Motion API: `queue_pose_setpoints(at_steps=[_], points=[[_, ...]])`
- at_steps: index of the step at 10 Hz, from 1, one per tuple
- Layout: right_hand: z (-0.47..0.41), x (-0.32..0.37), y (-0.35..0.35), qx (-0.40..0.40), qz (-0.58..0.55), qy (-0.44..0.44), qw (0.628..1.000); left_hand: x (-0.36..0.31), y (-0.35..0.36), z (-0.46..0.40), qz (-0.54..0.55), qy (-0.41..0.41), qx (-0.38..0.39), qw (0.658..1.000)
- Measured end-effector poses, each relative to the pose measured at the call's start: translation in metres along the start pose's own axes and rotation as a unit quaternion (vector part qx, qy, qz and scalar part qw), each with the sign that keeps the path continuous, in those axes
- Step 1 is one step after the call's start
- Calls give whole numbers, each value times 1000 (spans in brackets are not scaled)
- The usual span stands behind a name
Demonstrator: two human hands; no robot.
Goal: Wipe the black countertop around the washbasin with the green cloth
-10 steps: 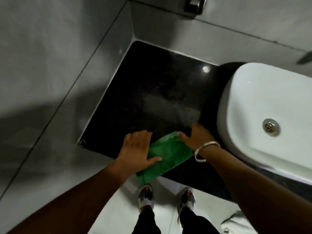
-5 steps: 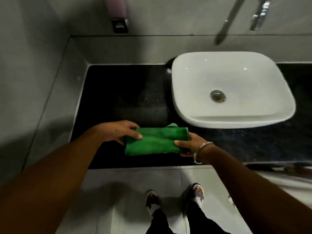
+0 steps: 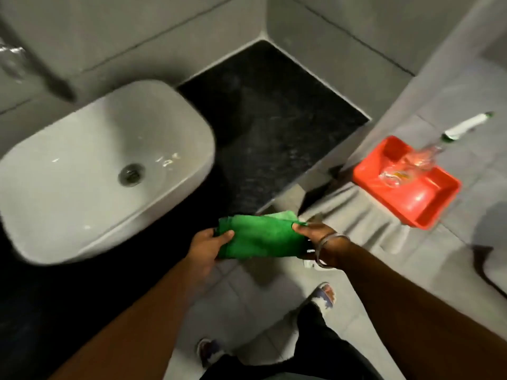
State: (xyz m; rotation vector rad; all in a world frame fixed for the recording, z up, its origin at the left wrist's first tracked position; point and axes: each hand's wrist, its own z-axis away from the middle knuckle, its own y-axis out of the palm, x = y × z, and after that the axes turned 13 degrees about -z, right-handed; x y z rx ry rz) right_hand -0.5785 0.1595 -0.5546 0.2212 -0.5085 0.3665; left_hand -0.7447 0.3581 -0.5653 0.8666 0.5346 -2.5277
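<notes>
The folded green cloth (image 3: 260,237) is held in the air between both hands, just off the front edge of the black countertop (image 3: 274,119). My left hand (image 3: 207,246) pinches its left end and my right hand (image 3: 315,237), with a bangle on the wrist, pinches its right end. The white washbasin (image 3: 104,165) sits on the counter to the left. The counter section right of the basin runs back into the grey tiled corner.
A red tray (image 3: 411,198) holding a clear bottle lies on the floor at the right, beside a white and green object (image 3: 466,127). Grey tiled walls (image 3: 356,37) enclose the counter. A tap (image 3: 11,61) shows at the far left. My sandalled feet (image 3: 325,294) stand on the tiled floor.
The view has swung from the counter's left side to its right side. Both hands lifted the cloth off the counter and carried it rightward, held stretched between them.
</notes>
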Motion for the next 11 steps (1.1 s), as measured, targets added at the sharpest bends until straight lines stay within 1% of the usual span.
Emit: queue_pose_setpoints(at_steps=[1, 2, 3, 4, 5, 6, 7, 8, 9, 10, 11], points=[[-12, 23, -92, 5, -27, 8, 1000, -61, 76, -24, -119, 58, 5, 991], [-22, 46, -163, -20, -72, -13, 997, -115, 149, -44, -184, 84, 23, 979], [-32, 77, -229, -54, -100, -29, 993, -160, 229, -71, -206, 113, 36, 971], [-44, 101, -300, -121, -110, -29, 986, -199, 315, -94, -251, 137, 86, 954], [-66, 111, -353, -208, -89, -48, 973, -224, 388, -118, -277, 133, 131, 943], [-95, 113, -379, -288, 9, -75, 955, -226, 434, -150, -284, 124, 155, 938], [-126, 114, -395, -326, 60, -62, 941, -221, 468, -186, -323, 126, 172, 922], [-157, 112, -409, -352, 83, -38, 931, -217, 490, -212, -343, 113, 218, 907], [-167, 110, -410, -364, 100, -7, 926, -214, 493, -220, -340, 91, 234, 906], [-162, 116, -405, -398, 129, -11, 908, -223, 487, -216, -378, 99, 214, 895], [-142, 128, -401, -407, 161, -38, 898, -248, 478, -205, -459, 133, 148, 866]])
